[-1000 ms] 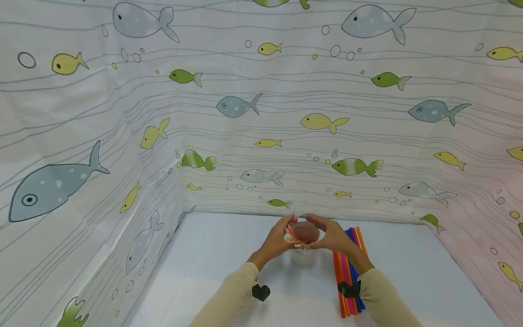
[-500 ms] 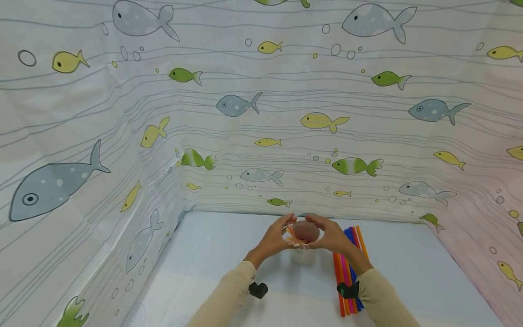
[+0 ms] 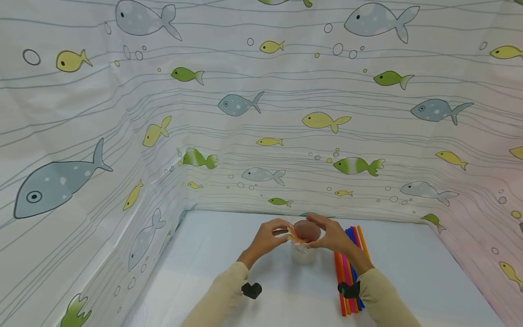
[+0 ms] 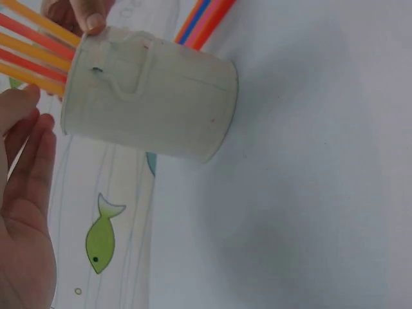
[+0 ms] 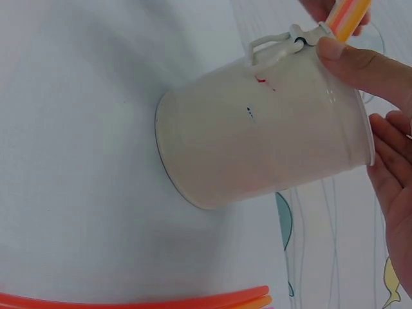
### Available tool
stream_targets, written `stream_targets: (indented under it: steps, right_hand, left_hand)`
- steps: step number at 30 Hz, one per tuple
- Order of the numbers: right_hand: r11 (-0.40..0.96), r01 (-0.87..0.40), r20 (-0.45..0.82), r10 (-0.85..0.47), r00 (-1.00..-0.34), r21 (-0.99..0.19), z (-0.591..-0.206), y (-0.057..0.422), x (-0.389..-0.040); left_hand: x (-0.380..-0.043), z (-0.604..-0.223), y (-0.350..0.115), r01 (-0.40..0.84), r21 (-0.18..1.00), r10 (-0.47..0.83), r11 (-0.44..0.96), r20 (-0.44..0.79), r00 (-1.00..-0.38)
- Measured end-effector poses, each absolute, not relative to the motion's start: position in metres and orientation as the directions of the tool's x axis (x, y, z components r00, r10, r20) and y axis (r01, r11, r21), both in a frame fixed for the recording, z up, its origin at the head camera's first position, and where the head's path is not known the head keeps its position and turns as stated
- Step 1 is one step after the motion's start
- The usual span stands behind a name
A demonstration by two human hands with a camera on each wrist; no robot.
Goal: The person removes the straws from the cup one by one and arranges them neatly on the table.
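Note:
A small white bucket (image 3: pixel 303 255) with a loop handle stands upright on the table. Several orange, yellow and red plastic sticks (image 4: pixel 38 45) lean out of its mouth, towards the left hand's side. A reddish-brown oval (image 3: pixel 307 230) shows at the mouth in the head view; what it is I cannot tell. My right hand (image 3: pixel 333 235) grips the bucket's rim, its thumb near the handle mount and its fingers on the far side. Beside the leaning sticks is my left hand (image 3: pixel 267 238), fingers and thumb apart, fingertips close to the stick ends; whether they touch is unclear.
More coloured sticks (image 3: pixel 347 277), in red, orange, pink and blue, lie in a bundle on the white table (image 3: pixel 220 254), partly under the right forearm. Fish-patterned sheeting (image 3: pixel 286 159) rises behind the table and along both sides.
My left hand has drawn back a little to the left from around the bucket's mouth, its thumb and fingers now beside the sticks. My right hand keeps its hold on the bucket.

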State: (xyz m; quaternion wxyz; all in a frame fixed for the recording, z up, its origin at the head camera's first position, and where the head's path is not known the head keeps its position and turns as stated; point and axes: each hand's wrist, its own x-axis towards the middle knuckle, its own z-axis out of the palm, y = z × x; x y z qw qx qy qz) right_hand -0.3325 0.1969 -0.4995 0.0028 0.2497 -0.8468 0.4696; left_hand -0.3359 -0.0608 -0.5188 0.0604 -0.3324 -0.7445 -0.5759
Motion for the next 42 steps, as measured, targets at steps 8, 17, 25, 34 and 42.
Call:
stream_targets:
  steps: [8, 17, 25, 34, 42]
  right_hand:
    - [0.405, -0.43, 0.252, -0.423, -0.87, -0.807, -0.494, 0.194, -0.325]
    - [0.457, -0.46, 0.267, -0.425, -0.865, -0.761, -0.504, 0.197, -0.334]
    - [0.461, -0.463, 0.27, -0.425, -0.864, -0.757, -0.505, 0.198, -0.334]
    - [0.462, -0.45, 0.265, -0.411, -0.872, -0.764, -0.505, 0.198, -0.334]
    - [0.469, -0.45, 0.262, -0.412, -0.873, -0.76, -0.503, 0.197, -0.332]
  left_hand:
    - [-0.32, -0.505, -0.061, 0.539, 0.84, 0.432, 0.065, 0.463, -0.774]
    - [-0.314, -0.499, -0.059, 0.569, 0.82, 0.42, 0.068, 0.493, -0.762]
    - [-0.314, -0.5, -0.056, 0.619, 0.783, 0.432, 0.067, 0.536, -0.725]
    - [-0.313, -0.497, -0.053, 0.636, 0.766, 0.42, 0.096, 0.548, -0.723]
    - [-0.316, -0.496, -0.051, 0.706, 0.706, 0.397, 0.052, 0.634, -0.663]
